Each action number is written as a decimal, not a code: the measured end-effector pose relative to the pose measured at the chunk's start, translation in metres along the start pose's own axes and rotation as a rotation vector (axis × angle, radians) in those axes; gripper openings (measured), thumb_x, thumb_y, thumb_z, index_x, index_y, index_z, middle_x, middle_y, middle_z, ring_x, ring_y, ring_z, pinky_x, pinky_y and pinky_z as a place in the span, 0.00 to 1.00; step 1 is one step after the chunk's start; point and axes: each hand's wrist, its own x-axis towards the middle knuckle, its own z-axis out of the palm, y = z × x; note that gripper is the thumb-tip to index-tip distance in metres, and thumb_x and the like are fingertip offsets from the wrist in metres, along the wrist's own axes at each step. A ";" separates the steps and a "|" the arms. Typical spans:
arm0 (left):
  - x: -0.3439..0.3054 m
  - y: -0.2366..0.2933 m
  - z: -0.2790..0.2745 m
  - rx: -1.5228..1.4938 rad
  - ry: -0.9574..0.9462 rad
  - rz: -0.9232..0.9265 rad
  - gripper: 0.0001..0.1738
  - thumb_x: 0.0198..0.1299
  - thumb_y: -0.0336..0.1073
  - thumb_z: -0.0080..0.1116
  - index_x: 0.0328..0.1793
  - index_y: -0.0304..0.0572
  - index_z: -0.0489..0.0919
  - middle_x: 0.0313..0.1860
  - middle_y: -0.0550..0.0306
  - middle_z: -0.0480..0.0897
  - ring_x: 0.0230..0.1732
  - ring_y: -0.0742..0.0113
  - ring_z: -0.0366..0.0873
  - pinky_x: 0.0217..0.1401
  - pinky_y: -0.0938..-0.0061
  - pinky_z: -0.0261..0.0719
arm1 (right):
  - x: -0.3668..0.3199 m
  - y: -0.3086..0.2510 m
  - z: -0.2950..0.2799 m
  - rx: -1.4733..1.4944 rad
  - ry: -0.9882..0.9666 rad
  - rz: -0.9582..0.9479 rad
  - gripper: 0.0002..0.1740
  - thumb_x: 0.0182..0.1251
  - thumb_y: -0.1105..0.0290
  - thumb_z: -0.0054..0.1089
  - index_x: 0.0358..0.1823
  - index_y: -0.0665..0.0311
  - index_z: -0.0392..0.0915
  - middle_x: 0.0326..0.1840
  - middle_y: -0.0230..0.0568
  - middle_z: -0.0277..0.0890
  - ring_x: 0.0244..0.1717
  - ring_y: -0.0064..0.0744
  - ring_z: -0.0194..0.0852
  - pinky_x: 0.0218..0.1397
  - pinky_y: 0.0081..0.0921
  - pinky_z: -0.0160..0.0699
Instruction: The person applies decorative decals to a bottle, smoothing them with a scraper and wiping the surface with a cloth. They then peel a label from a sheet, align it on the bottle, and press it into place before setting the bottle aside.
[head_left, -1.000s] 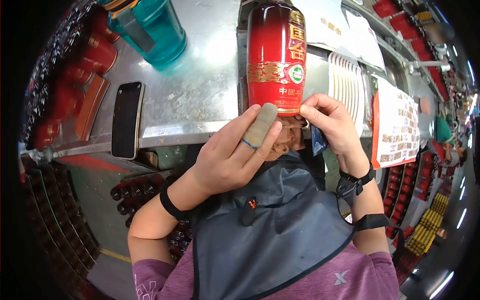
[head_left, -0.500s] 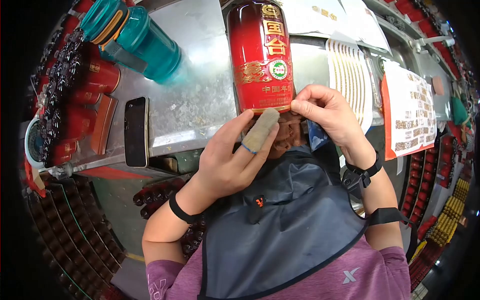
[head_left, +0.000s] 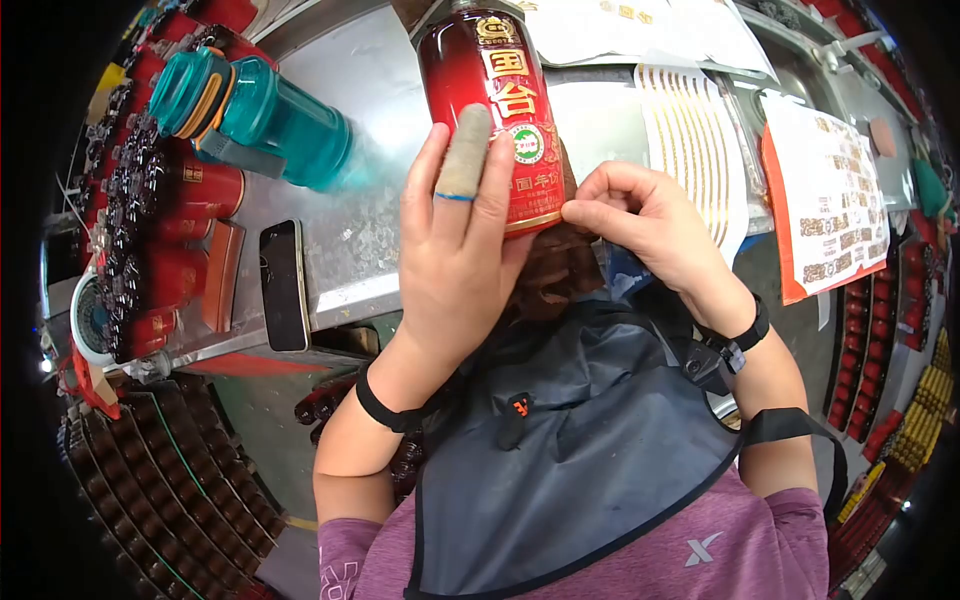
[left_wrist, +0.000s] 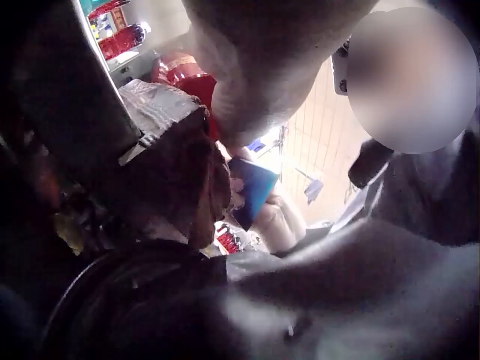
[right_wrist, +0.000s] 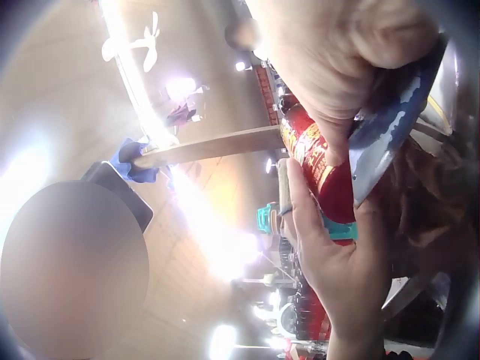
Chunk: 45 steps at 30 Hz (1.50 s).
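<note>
Both hands at the red bottle

Your left hand lies flat on the red bottle's label, fingers pressed together and straight; the thumb is hidden. Your right hand pinches thumb to forefinger at the bottle's base rim, other fingers curled round a blue card. The bottle lies on the desk, base toward you, a brown cloth just below it. A teal flask lies left of the bottle.

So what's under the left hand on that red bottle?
The left hand lies flat on the red bottle, hiding much of its label; gold characters and a green seal show beside it. The right hand pinches a blue card.
</note>
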 end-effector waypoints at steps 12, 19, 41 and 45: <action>-0.007 -0.009 0.000 -0.096 0.028 -0.040 0.45 0.48 0.34 0.74 0.75 0.38 0.69 0.76 0.41 0.67 0.73 0.37 0.65 0.72 0.54 0.68 | -0.008 -0.022 -0.013 -0.277 -0.043 -0.045 0.08 0.64 0.67 0.71 0.33 0.63 0.84 0.23 0.19 0.69 0.22 0.08 0.56 0.26 0.14 0.56; -0.011 -0.012 -0.002 -0.106 0.013 -0.053 0.44 0.55 0.39 0.73 0.77 0.34 0.66 0.74 0.37 0.68 0.71 0.42 0.69 0.69 0.58 0.69 | -0.001 -0.010 -0.015 -0.281 -0.034 -0.085 0.12 0.63 0.62 0.72 0.32 0.63 0.84 0.20 0.22 0.68 0.21 0.11 0.57 0.24 0.17 0.57; -0.025 0.001 -0.013 0.124 -0.036 0.338 0.18 0.50 0.29 0.65 0.50 0.50 0.89 0.55 0.62 0.80 0.57 0.61 0.76 0.48 0.70 0.85 | 0.013 -0.011 -0.016 -0.250 -0.142 0.027 0.09 0.66 0.67 0.70 0.35 0.65 0.83 0.25 0.22 0.72 0.27 0.11 0.63 0.31 0.16 0.64; -0.021 0.006 0.001 0.134 0.001 0.429 0.19 0.50 0.32 0.67 0.52 0.49 0.88 0.59 0.63 0.80 0.58 0.61 0.73 0.51 0.69 0.81 | 0.014 -0.002 -0.016 -0.286 -0.143 -0.040 0.09 0.66 0.66 0.70 0.35 0.66 0.83 0.25 0.23 0.74 0.27 0.12 0.63 0.31 0.16 0.65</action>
